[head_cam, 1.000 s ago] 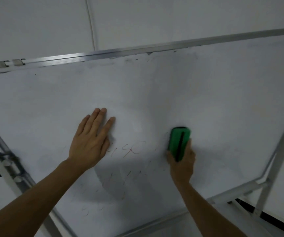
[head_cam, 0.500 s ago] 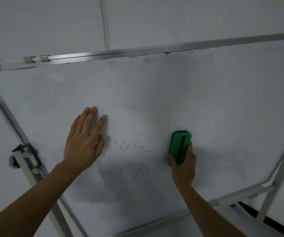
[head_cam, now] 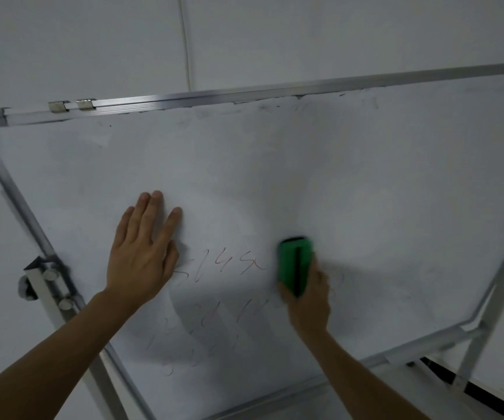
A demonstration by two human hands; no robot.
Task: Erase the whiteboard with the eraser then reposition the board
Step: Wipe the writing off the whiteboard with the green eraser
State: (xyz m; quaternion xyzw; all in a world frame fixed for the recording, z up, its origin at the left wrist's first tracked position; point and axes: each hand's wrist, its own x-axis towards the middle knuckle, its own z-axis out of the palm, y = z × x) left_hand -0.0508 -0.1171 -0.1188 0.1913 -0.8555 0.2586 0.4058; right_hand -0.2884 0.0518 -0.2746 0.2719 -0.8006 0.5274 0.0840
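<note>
A metal-framed whiteboard [head_cam: 366, 183] fills most of the view, tilted on its stand. Faint red marker writing [head_cam: 226, 265] runs across its lower middle, with more smudged lines below. My left hand [head_cam: 141, 256] lies flat on the board, fingers spread, just left of the writing. My right hand [head_cam: 308, 295] grips a green eraser [head_cam: 294, 262] with a black stripe, pressed against the board right of the writing.
The stand's left bracket with round knobs [head_cam: 52, 283] sits at the board's left edge. Two metal clips [head_cam: 71, 105] sit on the top rail. A tray rail [head_cam: 411, 350] runs along the bottom. A white wall is behind.
The view has shifted so the board's left corner and bracket now show. The eraser has slid slightly left toward the red writing. My left hand stays flat on the board.
</note>
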